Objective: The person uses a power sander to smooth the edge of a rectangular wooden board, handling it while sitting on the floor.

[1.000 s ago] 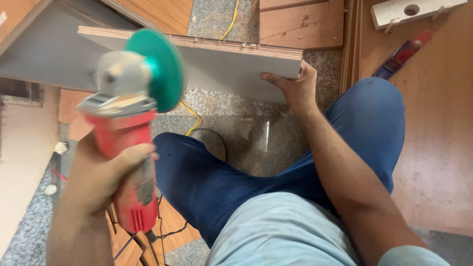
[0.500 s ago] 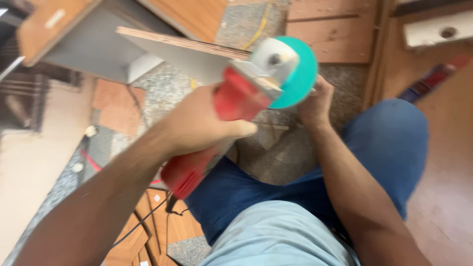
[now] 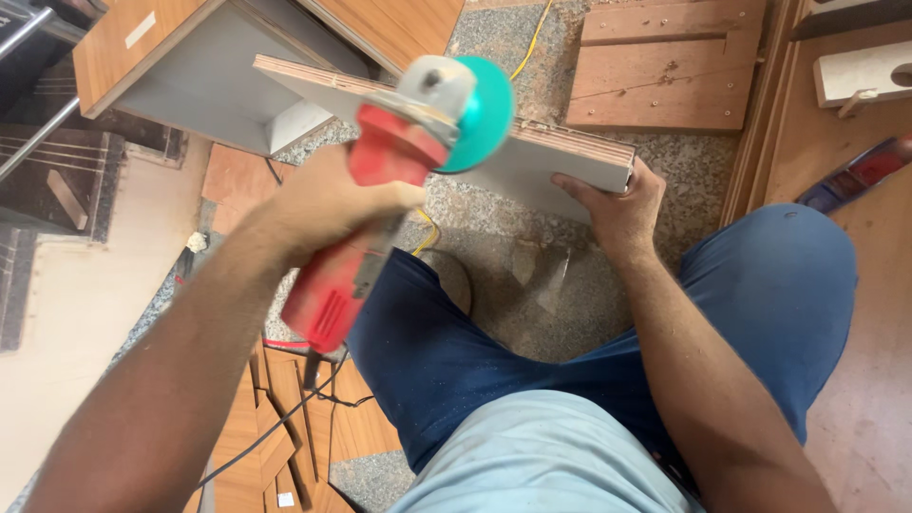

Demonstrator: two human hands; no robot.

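Observation:
My left hand (image 3: 318, 204) grips a red angle grinder (image 3: 370, 209) with a grey head and a round green disc (image 3: 480, 114). The disc sits against the upper edge of a grey laminated plywood board (image 3: 532, 166) that stands on its edge over the speckled stone floor. My right hand (image 3: 613, 204) clasps the board's right end, fingers wrapped under its corner. I sit on the floor in blue trousers, knees spread on either side of the board. The grinder's black cord (image 3: 285, 418) trails down to the lower left.
A grey-and-wood cabinet box (image 3: 190, 76) lies at the upper left. Wood offcuts (image 3: 285, 418) are scattered at the bottom left, a plank (image 3: 665, 66) lies at the top, a yellow cable (image 3: 532, 38) crosses the floor, and a red-blue object (image 3: 855, 171) rests at the right.
My left hand swung the grinder from the left side up and right onto the board's edge. The view shifted; my right hand stayed on the board's end.

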